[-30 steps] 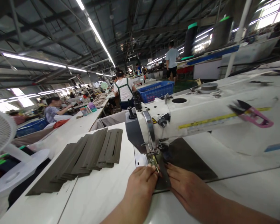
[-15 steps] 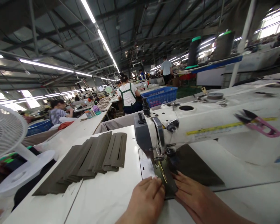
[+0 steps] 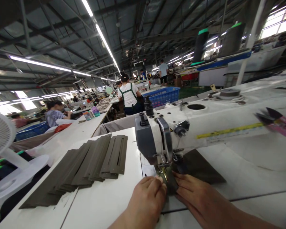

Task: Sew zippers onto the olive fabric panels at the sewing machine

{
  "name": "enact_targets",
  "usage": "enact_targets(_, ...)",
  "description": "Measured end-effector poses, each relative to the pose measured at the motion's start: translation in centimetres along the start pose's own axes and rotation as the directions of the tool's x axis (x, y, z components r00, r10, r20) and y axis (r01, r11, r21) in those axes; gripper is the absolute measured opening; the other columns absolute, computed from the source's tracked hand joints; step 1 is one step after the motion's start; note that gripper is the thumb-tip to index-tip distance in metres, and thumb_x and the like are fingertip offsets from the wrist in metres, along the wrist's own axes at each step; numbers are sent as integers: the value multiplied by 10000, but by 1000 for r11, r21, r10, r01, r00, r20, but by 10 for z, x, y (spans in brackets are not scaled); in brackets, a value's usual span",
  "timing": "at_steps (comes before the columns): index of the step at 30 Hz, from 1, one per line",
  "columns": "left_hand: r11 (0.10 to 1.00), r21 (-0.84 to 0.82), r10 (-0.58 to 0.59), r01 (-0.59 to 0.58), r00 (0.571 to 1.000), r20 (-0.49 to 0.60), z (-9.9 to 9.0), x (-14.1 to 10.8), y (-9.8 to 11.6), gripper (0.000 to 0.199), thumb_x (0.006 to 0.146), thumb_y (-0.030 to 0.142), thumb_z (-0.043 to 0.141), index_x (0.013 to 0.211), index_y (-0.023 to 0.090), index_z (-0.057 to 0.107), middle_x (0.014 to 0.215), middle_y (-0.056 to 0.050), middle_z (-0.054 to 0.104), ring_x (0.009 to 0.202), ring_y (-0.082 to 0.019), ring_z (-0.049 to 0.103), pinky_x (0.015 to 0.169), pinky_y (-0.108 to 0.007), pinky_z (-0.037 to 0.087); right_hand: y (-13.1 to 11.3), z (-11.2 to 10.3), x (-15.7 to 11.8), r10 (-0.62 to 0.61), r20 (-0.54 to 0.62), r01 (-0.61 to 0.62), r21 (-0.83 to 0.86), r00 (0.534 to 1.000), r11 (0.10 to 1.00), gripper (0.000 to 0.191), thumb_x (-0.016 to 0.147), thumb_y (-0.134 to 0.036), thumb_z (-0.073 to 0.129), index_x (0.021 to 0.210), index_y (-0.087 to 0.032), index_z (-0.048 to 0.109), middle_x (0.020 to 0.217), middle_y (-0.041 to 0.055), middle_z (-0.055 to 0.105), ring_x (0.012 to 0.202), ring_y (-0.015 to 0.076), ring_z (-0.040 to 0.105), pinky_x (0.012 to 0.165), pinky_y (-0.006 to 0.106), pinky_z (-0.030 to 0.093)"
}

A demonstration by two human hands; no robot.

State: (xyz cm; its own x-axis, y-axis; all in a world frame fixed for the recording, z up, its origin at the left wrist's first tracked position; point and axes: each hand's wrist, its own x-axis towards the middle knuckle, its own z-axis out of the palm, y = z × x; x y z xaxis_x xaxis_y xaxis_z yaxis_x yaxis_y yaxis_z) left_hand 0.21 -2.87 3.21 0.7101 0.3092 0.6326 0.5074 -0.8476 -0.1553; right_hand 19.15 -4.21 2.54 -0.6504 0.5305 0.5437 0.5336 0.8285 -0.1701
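1. A dark olive fabric piece (image 3: 171,184) was held flat on the white surface (image 3: 105,200), directly under the presser foot (image 3: 164,166) of the sewing machine (image 3: 205,127).
2. The left hand (image 3: 146,198) was laid on the left edge of the piece, fingers loosely bent and pressing down; nothing was gripped inside it.
3. The right hand (image 3: 197,198) was spread flat on the right side of the piece, fingers extended toward the foot, pressing and not closed around anything.
4. The work was judged to be in its middle part: a wider portion of the same dark fabric (image 3: 200,167) was seen behind the needle, and only a short part was left in front of it, between the two hands.
5. A fanned stack of cut olive strips (image 3: 85,165) was lying well to the left on the surface, apart from both hands; it could not be told if these were finished or waiting.
6. The long axis of the piece was judged to run from the person away toward the back of the machine, in line with the feed direction, with the far end turned slightly to the right.
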Motion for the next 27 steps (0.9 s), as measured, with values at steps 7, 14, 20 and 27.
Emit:
enact_targets(7, 1000, -3, -21, 21, 997, 76, 5, 2, -8, 253, 915, 95, 369, 769, 96, 575, 708, -77, 592, 654, -176, 601, 648, -326, 556, 4, 1, 4, 118, 16, -119, 96, 993, 988, 324, 817, -33, 382, 924, -174, 654, 956, 76, 684, 994, 189, 604, 981, 384, 415)
enact_targets(14, 993, -45, -99, 107, 981, 167, 3, -2, -15, 150, 898, 111, 433, 892, 129, 582, 791, -72, 600, 766, -189, 613, 695, -312, 541, 8, 4, 4, 112, -35, -110, 59, 993, 992, 304, 815, -62, 405, 979, -160, 641, 1039, 98, 661, 1054, 207, 575, 956, 373, 438)
enact_targets(20, 991, 106, -84, 85, 996, -15, 12, -11, -13, 197, 923, 135, 391, 885, 147, 584, 883, -72, 635, 807, -168, 639, 856, -384, 492, 8, 6, -3, 44, -185, -66, -111, 982, 992, 309, 820, -52, 379, 881, -163, 660, 933, 87, 689, 890, 188, 643, 866, 313, 504)
enact_targets(27, 992, 111, -53, 56, 998, -26, 22, -9, -20, 264, 921, 106, 375, 727, 140, 551, 657, 2, 574, 634, -114, 605, 840, -311, 482, 12, 3, 4, 20, -164, -35, -91, 986, 995, 315, 802, -48, 379, 865, -169, 664, 933, 94, 688, 835, 167, 650, 820, 259, 516)
